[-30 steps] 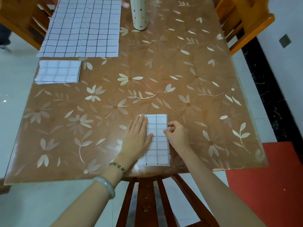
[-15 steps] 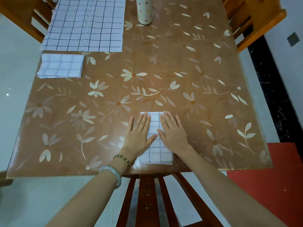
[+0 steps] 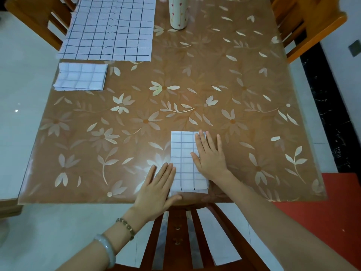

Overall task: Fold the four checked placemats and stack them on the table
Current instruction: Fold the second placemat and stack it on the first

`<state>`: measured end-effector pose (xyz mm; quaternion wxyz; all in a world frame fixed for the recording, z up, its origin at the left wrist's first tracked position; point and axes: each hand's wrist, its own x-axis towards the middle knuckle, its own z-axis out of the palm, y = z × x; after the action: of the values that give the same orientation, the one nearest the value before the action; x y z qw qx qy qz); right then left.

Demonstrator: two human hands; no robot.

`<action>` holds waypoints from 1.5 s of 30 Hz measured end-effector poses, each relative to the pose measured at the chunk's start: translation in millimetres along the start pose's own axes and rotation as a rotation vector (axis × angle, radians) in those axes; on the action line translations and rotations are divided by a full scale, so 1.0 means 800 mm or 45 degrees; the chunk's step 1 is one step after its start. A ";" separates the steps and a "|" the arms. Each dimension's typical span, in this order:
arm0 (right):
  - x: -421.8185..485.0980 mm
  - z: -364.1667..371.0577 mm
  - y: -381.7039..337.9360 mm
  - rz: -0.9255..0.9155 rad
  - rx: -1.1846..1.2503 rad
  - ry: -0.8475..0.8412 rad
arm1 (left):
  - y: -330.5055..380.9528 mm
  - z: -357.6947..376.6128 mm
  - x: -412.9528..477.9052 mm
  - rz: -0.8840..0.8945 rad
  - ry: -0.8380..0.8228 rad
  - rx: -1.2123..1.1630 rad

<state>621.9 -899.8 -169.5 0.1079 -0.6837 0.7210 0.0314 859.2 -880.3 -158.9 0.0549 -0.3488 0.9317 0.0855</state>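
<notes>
Both hands lie flat on a folded placemat [image 3: 183, 153] at the near edge of the table [image 3: 254, 94]. The right hand [image 3: 210, 156] presses with fingers straight and slightly spread, hiding most of the placemat's right edge. The left hand [image 3: 156, 186] has its fingers straight and close together, with the fingertips on the left edge and the thumb along the near edge, covering that corner. The placemat's near edge stops just short of the table rim, above a chair [image 3: 175, 231].

Well apart, at the far left, sits a small folded pile [image 3: 81, 76]; how many layers it has is hard to make out. Just beyond it an unfolded placemat [image 3: 109, 30] lies flat, cut off by the top of the frame, as is a cup [image 3: 178, 14] beside it. Broad bare tabletop lies between the hands and the pile.
</notes>
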 end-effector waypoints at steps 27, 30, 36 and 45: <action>-0.078 -0.001 0.020 0.041 -0.038 -0.059 | -0.012 -0.013 0.090 -0.007 -0.208 -0.048; -0.073 -0.009 0.014 0.031 -0.031 -0.064 | -0.009 -0.031 0.102 -0.200 -0.043 -0.416; -0.067 -0.013 0.007 0.068 -0.006 -0.049 | -0.021 -0.072 0.172 -0.888 0.164 -1.113; -0.057 -0.023 0.016 0.109 0.232 -0.043 | -0.031 -0.095 0.183 -1.002 -0.136 -1.522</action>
<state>608.6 -857.9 -143.7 0.1805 -0.6390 0.7475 -0.0182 762.2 -1007.3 -110.9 -0.0732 -0.6245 0.5267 0.5720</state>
